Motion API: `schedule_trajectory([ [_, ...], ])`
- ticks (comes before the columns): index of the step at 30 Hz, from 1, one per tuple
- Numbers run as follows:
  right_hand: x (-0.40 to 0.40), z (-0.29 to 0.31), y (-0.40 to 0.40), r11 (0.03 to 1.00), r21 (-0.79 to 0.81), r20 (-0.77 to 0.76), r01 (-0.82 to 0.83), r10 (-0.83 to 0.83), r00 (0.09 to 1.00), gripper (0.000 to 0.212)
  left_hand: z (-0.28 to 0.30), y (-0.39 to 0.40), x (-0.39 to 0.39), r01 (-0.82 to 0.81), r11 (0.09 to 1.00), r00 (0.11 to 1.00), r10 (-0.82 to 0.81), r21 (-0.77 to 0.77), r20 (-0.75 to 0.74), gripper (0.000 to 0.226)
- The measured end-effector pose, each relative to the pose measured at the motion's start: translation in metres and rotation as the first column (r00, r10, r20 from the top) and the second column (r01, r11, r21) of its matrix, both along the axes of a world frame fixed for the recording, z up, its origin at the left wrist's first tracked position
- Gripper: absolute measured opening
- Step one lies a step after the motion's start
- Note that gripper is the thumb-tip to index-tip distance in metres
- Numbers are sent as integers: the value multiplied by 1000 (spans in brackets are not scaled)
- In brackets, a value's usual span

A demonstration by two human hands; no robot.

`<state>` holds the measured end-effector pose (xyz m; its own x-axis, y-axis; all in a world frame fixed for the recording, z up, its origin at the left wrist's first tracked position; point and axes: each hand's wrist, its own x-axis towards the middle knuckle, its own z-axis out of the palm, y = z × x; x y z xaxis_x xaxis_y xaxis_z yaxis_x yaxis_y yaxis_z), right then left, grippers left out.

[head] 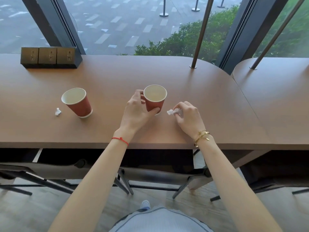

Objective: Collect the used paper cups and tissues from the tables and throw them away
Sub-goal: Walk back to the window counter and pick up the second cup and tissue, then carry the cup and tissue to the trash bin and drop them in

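Two red paper cups with white insides stand on the brown table [209, 97]. My left hand [136, 113] is wrapped around the middle cup [155, 99], thumb at its base and fingers behind it. My right hand [187, 118] pinches a crumpled white tissue [172, 111] just right of that cup, down at the tabletop. The other cup [77, 102] stands alone to the left, with a second small crumpled tissue [57, 112] lying beside it on its left.
A dark socket block [48, 56] sits at the table's back left by the window. A metal pole [199, 41] rises from the back right of the table. A second table [275, 91] adjoins on the right. Chairs [158, 176] stand under the near edge.
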<state>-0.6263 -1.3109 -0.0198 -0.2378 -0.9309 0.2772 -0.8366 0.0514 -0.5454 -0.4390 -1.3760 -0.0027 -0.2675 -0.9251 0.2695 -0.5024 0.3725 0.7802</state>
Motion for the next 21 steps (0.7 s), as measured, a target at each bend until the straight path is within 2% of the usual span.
schedule_trajectory([
  [5,9,2,45,999,-54,9,4,-4,1000,5,3,41,20,10,1000,1000,-10,-26,-21,64],
  [12,23,-2,126,999,-36,16,12,-11,1000,8,-6,116,51,75,997,997,-75,-1,-28,70],
  [21,55,-16,221,983,5,14,182,-182,983,7,-22,181,79,276,961,961,-277,26,9,70],
])
